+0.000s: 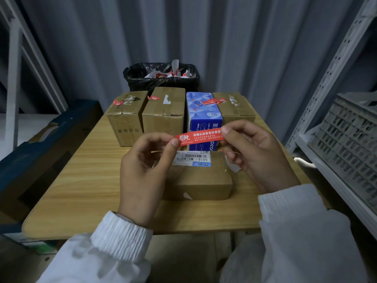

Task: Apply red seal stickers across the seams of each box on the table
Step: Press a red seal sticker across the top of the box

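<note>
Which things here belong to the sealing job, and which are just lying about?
Job: red sticker, pinched by left hand and right hand; near brown box; back row of boxes.
Lying about: black bin bag; grey crate; metal shelving.

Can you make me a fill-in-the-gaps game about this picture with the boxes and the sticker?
1. The left hand and right hand pinch the ends of a ____ sticker.
2. The odd box in the back row is not brown but ____.
3. The sticker is held above the flat box, whose cardboard is ____.
4. The bin behind the table has a ____ bag in it.

Missing words: red, blue, brown, black.
</note>
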